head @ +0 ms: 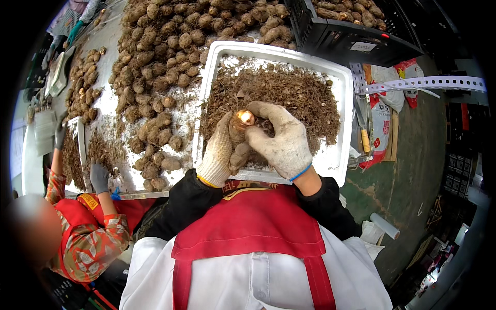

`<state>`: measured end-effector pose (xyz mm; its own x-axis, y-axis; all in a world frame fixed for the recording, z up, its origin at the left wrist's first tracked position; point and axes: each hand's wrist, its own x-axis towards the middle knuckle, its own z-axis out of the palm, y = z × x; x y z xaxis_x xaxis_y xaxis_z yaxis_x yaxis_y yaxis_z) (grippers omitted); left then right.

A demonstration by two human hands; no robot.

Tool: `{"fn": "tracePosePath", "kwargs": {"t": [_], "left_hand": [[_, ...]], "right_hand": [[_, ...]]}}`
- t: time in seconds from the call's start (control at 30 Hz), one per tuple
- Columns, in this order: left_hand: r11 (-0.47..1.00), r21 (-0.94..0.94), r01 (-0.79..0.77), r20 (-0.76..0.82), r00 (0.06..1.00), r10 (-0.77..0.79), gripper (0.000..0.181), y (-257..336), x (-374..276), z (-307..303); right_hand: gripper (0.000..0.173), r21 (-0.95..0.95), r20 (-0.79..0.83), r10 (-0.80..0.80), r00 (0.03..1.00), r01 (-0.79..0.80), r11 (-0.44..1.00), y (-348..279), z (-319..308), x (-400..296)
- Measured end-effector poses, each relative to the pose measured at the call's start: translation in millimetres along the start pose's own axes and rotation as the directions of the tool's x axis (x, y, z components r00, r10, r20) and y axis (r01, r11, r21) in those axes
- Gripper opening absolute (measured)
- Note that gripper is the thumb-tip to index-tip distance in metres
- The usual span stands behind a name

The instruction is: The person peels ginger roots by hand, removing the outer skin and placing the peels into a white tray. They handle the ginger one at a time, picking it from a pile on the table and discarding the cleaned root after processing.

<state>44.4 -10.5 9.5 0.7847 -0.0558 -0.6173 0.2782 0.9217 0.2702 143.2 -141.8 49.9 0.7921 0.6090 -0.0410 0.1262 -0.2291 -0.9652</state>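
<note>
In my left hand (pixel 220 153), in a knitted work glove, I grip a brown taro corm (pixel 239 130) with a bare, pale spot at its upper end. My gloved right hand (pixel 282 137) curves around the corm's right side, thumb and index finger at its pale end. Both hands hang over a white foam box (pixel 345 116) with a thick layer of brown fibrous peelings (pixel 271 87) inside. Fingers hide the lower part of the corm.
Many hairy taro corms (pixel 155 58) are heaped on the table to the left and back. A black plastic crate (pixel 348 38) of corms stands at the back right. A knife with a yellow handle (pixel 365 139) lies right of the box. A co-worker's gloved hand (pixel 99 176) works at the left.
</note>
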Motion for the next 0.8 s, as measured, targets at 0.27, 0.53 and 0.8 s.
{"fn": "tracePosePath", "kwargs": {"t": [0.27, 0.53, 0.8], "left_hand": [[0.994, 0.107, -0.008, -0.044, 0.999, 0.013, 0.061, 4, -3, -4], [0.352, 0.795, -0.493, 0.074, 0.655, 0.752, 0.04, -9, 29, -34], [0.393, 0.853, -0.343, 0.047, 0.801, 0.597, 0.039, 4, 16, -31]], "right_hand": [[0.034, -0.031, 0.108, 0.216, 0.97, -0.214, 0.976, -7, -15, -2], [0.031, -0.364, 0.166, 0.171, 0.971, -0.101, 0.926, 1, -2, 2], [0.023, 0.369, 0.054, 0.129, 0.99, -0.14, 0.919, -28, -5, 5]]}}
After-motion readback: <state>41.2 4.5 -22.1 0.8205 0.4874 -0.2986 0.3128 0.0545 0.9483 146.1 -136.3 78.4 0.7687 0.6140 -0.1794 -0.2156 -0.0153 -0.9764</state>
